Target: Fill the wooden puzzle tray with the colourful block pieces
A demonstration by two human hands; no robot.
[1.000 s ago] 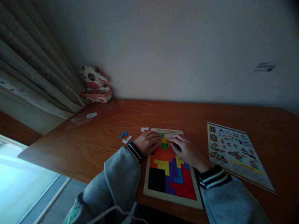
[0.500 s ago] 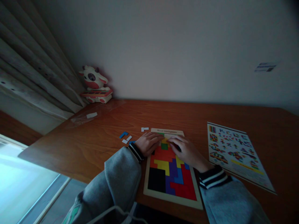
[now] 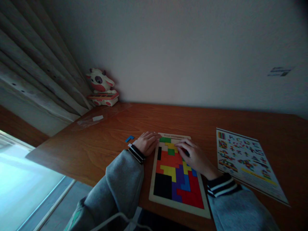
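Note:
A wooden puzzle board (image 3: 178, 208) with a pale frame holds coloured block pieces: red (image 3: 194, 189), yellow (image 3: 168, 171), purple (image 3: 179, 179), orange (image 3: 167, 158) and green (image 3: 165, 140). Dark areas of the base show at its lower left and upper left. My left hand (image 3: 148, 143) lies just off the board's upper left corner, fingers stretched out, palm down; what is beneath it is hidden. Over the upper right part of the board is my right hand (image 3: 192, 156), fingertips at the yellow piece (image 3: 171, 147), thumb apart from the fingers. No held piece shows in it.
Left of my left hand lies a blue piece (image 3: 130, 138), with a white piece (image 3: 130, 145) partly behind my cuff. A printed pattern sheet (image 3: 250, 160) is on the right. Clear plastic wrapping (image 3: 86, 123) and a cow toy with a keyboard (image 3: 102, 88) occupy the far left.
My left hand has slid left off the board, uncovering the green piece and a dark gap, and now covers the spot of a white piece. My right hand stays over the upper right part.

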